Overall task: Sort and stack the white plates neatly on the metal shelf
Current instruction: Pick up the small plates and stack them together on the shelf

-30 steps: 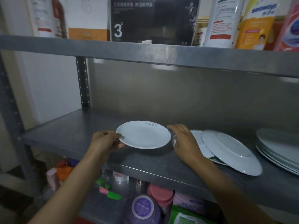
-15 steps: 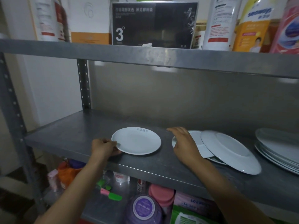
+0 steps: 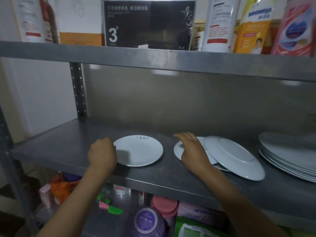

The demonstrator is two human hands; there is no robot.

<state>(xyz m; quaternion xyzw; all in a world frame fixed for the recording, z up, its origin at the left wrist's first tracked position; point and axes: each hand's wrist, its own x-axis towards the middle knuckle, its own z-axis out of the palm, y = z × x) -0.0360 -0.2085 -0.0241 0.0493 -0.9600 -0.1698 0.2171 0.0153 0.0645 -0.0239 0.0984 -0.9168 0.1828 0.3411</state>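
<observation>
The metal shelf (image 3: 51, 147) runs across the whole view, its middle level carrying all the white plates. At the far right of that level sits a stack (image 3: 289, 158) of large plates, partly cut off by the frame edge. Left of it, well apart from the stack, a big plate (image 3: 234, 156) lies upside down and tilted, leaning on a smaller one beneath it, the under plate (image 3: 177, 147), whose left rim shows beside the right hand (image 3: 193, 151). That hand lies over the under plate with its fingers (image 3: 181, 135) spread and nearly straight, reaching toward the back of the shelf; they lie over its rim, gripping nothing that shows. Near the middle of the level, flat and right way up, rests the small plate (image 3: 138, 150), with blue lettering on its far rim, apart from the tilted pair. The left hand (image 3: 102, 153) is at this plate's left edge with fingers curled inward, its knuckles toward the camera; the fingertips are hidden behind the hand, so whether they pinch the rim or only touch it cannot be told. Above, the upper level holds a black box (image 3: 148, 24) marked with a 3, with bottles (image 3: 220, 23) beside it.
</observation>
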